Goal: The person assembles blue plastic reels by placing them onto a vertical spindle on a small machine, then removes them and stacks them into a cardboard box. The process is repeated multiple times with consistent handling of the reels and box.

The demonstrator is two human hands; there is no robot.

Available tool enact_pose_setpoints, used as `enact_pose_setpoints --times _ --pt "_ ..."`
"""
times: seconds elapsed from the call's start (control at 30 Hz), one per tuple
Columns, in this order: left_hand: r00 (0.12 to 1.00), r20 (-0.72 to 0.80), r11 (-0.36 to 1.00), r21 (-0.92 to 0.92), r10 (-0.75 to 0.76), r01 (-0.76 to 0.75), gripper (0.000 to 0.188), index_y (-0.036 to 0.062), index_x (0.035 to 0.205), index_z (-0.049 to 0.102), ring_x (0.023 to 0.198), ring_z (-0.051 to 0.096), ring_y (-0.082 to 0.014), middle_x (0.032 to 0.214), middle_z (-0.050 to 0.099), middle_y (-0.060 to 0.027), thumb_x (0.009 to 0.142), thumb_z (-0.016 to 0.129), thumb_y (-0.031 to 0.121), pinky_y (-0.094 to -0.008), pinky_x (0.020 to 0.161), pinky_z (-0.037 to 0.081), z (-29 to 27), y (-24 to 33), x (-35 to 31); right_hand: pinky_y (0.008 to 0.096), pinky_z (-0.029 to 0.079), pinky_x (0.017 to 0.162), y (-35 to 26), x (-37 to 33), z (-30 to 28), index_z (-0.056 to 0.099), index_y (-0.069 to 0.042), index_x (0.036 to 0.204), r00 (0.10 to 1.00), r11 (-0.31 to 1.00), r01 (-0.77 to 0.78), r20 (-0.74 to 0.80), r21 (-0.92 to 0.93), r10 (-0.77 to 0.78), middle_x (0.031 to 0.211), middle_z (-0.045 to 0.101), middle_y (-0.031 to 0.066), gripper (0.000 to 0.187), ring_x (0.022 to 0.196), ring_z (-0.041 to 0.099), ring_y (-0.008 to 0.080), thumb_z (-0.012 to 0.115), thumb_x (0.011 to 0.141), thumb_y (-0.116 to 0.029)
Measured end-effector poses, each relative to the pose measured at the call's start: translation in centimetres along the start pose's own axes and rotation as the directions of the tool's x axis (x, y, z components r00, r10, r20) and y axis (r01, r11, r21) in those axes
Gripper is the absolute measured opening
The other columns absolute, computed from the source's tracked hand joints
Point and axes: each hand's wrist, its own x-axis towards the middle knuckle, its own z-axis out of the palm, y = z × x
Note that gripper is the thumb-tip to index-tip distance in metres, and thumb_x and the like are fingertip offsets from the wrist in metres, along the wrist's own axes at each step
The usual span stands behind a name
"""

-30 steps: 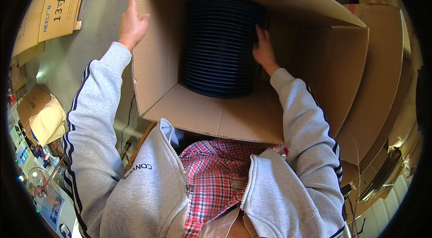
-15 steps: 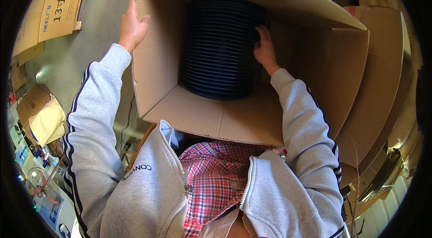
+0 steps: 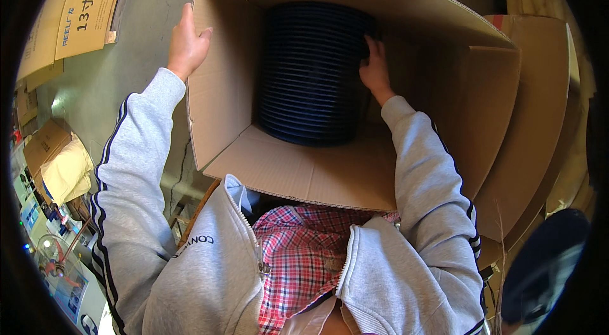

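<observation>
Cardboard, plain brown: an open box [image 3: 304,170] lies in front of my chest with its mouth toward me, and its flaps spread out to the left, right and below. Inside it, a stack of dark blue ribbed discs [image 3: 311,75] fills the middle of the box, and its round edge faces me. My right hand [image 3: 375,69] reaches inside the box and lies against the right side of the stack, fingers bent over its rim; the grip is loose, and I cannot tell how far the fingers close round the discs. My left hand [image 3: 186,43] is outside the box, open, with the palm pressed to the outer face of the left flap [image 3: 219,81] near its upper corner and the thumb hooked over the edge. That flap stands between my left hand and the stack.

To the right of the box, more flat brown cardboard sheets [image 3: 539,119] lean one behind another, just beside the right flap. At the upper left, folded brown cartons [image 3: 76,5] with dark printed characters lie on the grey concrete floor [image 3: 127,62], well apart from my left hand. At the lower left lies a small pale yellow bundle [image 3: 63,170] beside another brown carton. At the lower right edge, a dark blue round shape [image 3: 545,265] shows, blurred. Grey sleeves with dark stripes cover both forearms.
</observation>
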Motion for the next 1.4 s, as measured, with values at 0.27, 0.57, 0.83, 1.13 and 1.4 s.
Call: enact_pose_setpoints --times 0.27,0.57,0.83,1.13,1.4 --pt "0.982 -0.128 0.990 0.008 0.139 -0.139 0.069 -0.0115 0.141 0.035 0.110 0.060 -0.0501 0.115 0.062 -0.0369 0.084 0.069 0.007 -0.0481 0.094 0.049 1.2 -1.9 0.0 0.0431 0.042 0.111 -0.3 0.1 -0.3 0.044 -0.008 0.143 0.997 0.998 0.064 -0.054 0.024 -0.063 0.157 0.032 0.0171 0.061 0.138 0.042 0.0404 0.051 0.084 0.010" --pt "0.985 -0.121 0.992 0.010 0.125 -0.125 0.064 -0.0087 0.137 0.038 0.106 0.060 -0.0516 0.111 0.062 -0.0366 0.083 0.070 0.005 -0.0509 0.090 0.049 0.7 -1.1 -0.4 0.0425 0.041 0.112 0.0 0.7 -0.5 0.043 -0.007 0.144 0.993 0.995 0.088 -0.080 0.051 -0.084 0.152 0.041 0.0187 0.063 0.136 0.044 0.0415 0.050 0.084 0.012" --pt "1.000 0.015 0.998 -0.070 0.008 -0.007 0.075 -0.0125 0.146 0.032 0.134 0.048 -0.0423 0.140 0.050 -0.0338 0.086 0.071 0.010 -0.0411 0.111 0.039 0.1 -0.9 -0.2 0.0429 0.045 0.107 -0.3 1.5 -0.4 0.037 -0.013 0.153 0.994 0.995 0.059 -0.082 -0.077 -0.065 0.151 0.037 0.0167 0.073 0.130 0.048 0.0421 0.051 0.085 0.010" --pt "0.996 -0.059 0.997 -0.025 0.072 -0.073 0.072 -0.0128 0.143 0.034 0.126 0.053 -0.0451 0.131 0.055 -0.0349 0.085 0.071 0.008 -0.0434 0.106 0.043 0.6 -1.2 -0.4 0.0436 0.046 0.106 0.3 1.8 -0.4 0.045 -0.009 0.142 0.987 0.995 0.096 -0.127 -0.009 -0.096 0.152 0.036 0.0151 0.062 0.132 0.046 0.0414 0.052 0.083 0.010" --pt "0.985 -0.118 0.991 -0.014 0.127 -0.130 0.068 -0.0117 0.140 0.037 0.112 0.060 -0.0496 0.116 0.061 -0.0380 0.083 0.070 0.004 -0.0483 0.095 0.049 0.7 -1.0 -0.6 0.0427 0.042 0.111 1.0 2.5 -0.5 0.045 -0.008 0.141 0.983 0.992 0.129 -0.130 -0.016 -0.130 0.152 0.041 0.0162 0.063 0.134 0.045 0.0405 0.052 0.082 0.012"
